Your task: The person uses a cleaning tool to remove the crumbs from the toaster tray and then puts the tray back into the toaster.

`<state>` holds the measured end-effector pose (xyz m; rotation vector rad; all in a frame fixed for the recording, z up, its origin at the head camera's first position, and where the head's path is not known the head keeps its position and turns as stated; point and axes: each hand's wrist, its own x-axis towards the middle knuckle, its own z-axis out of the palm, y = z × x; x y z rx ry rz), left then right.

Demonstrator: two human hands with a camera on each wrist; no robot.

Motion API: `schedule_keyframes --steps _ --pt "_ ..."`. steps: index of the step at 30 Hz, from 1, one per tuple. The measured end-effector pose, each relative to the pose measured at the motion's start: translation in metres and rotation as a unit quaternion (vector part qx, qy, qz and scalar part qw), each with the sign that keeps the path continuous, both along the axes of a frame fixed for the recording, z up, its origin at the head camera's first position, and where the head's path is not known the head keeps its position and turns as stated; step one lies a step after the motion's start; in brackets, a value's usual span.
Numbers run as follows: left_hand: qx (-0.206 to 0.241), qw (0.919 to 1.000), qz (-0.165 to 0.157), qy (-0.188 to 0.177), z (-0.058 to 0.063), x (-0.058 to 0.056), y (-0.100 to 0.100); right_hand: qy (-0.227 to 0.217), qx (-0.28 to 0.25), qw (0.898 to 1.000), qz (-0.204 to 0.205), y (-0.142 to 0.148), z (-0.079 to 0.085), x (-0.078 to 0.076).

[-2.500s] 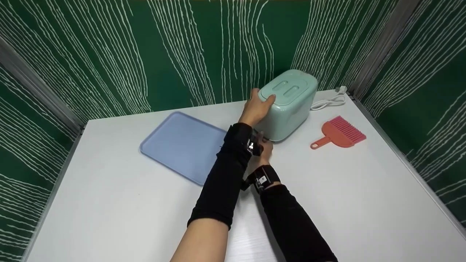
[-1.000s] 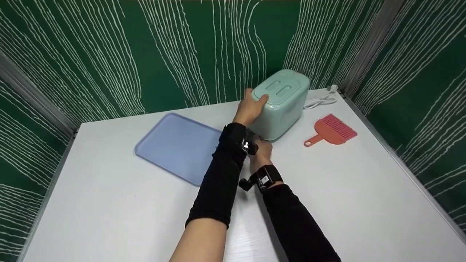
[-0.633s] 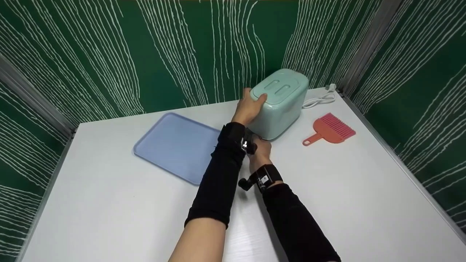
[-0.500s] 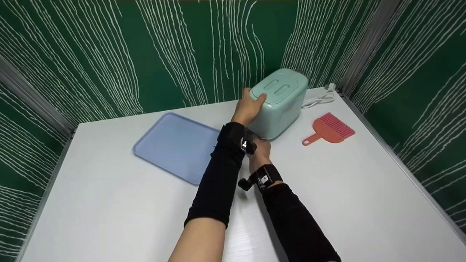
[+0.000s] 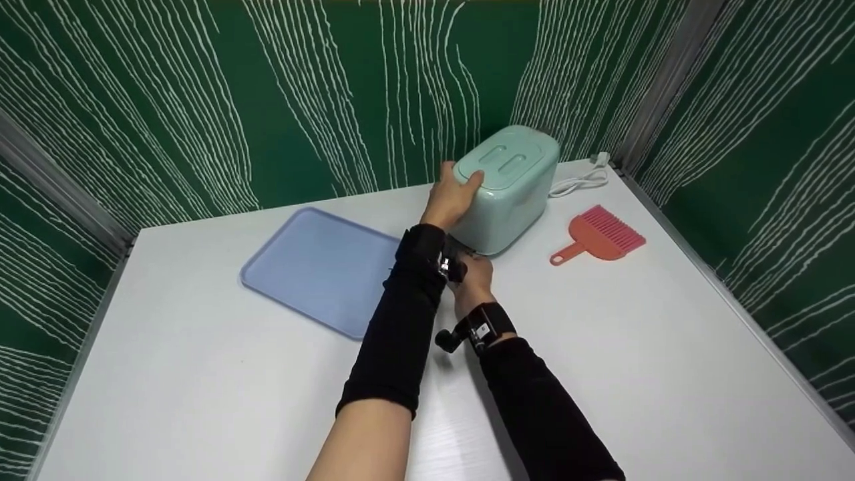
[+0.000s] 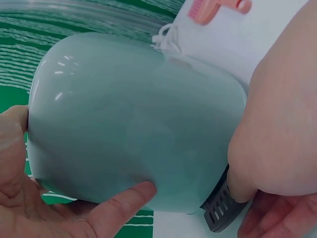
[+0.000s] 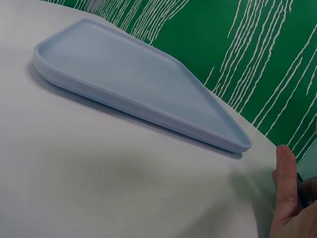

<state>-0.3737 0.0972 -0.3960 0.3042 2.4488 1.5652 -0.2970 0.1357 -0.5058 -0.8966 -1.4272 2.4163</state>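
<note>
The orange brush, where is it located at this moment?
In the head view, the orange brush lies on the right part of the white table, to the right of the mint-green toaster and just below the white cord.

With my left grip (image 5: 451, 200) I hold a glossy, mint-green, round-cornered toaster (image 5: 514, 200) near the back of the desk (image 5: 200, 374), two oblong shapes marking its upper face, while my right grip (image 5: 475, 275) pinches a black slotted piece (image 6: 216, 212) at its lower edge.
</note>
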Motion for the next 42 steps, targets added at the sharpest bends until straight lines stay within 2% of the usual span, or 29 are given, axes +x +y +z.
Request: schedule_keyframes --steps 2,6,14,21,23,36,42 --pt "-0.003 1.0 0.003 -0.001 0.0002 -0.0006 0.0001 0.004 -0.013 1.0 0.004 0.0002 -0.0004 0.0004" --pt "-0.007 0.9999 0.007 -0.006 0.0007 -0.0011 -0.0004 -0.004 -0.006 1.0 0.012 0.0007 0.0007 0.0012" --pt "-0.005 1.0 0.0 0.005 0.0018 0.0006 -0.0026 -0.051 0.014 0.997 0.048 0.0023 0.0051 0.0047" --pt "-0.005 0.9999 0.003 -0.01 0.0006 0.0003 -0.0009 0.003 0.009 1.0 0.013 0.0008 -0.0001 0.0023" --pt "-0.002 0.9999 0.003 -0.009 -0.0001 0.0006 -0.0003 0.006 0.008 1.0 0.012 0.001 -0.001 0.0013" --pt "-0.002 1.0 0.005 0.002 -0.0014 0.0008 0.0012 -0.043 0.049 0.997 0.035 0.002 0.0022 -0.0005" --pt "0.011 0.9997 0.005 0.023 -0.0031 0.0014 -0.0002 0.031 -0.021 0.999 0.022 -0.0001 0.0008 -0.0037"
